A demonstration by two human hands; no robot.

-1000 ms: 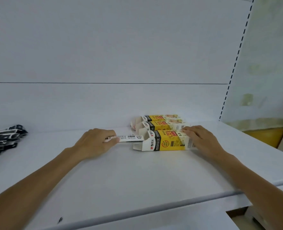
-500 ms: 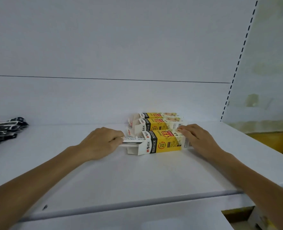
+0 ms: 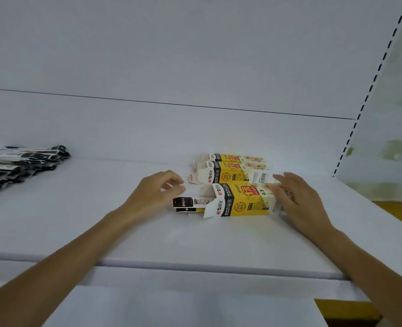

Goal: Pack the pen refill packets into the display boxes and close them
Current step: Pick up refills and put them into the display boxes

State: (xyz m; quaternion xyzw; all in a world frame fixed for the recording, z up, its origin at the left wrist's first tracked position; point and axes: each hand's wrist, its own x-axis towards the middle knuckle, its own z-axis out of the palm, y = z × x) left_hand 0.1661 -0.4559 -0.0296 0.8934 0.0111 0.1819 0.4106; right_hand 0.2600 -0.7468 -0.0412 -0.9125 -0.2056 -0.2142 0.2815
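Note:
Three yellow-and-white display boxes lie side by side on the white shelf (image 3: 148,237). The nearest box (image 3: 242,200) has its left end flaps open, and black-and-white refill packets (image 3: 189,204) stick out of that end. My left hand (image 3: 157,192) hovers just left of the packets, fingers loosely curled, holding nothing. My right hand (image 3: 294,197) rests with straight fingers on the right end of the nearest box. Behind it lie the middle box (image 3: 233,174) and the far box (image 3: 235,158), both with open left flaps.
A pile of black-and-white refill packets (image 3: 18,168) lies at the far left of the shelf. The white back panel rises behind the boxes. A slotted upright (image 3: 369,90) bounds the shelf on the right. The shelf's front edge (image 3: 195,267) runs below my forearms.
My left hand has let go of the packets it was pushing into the nearest box and drawn back slightly. The packets' ends now show outside the box. My right hand stays on the box.

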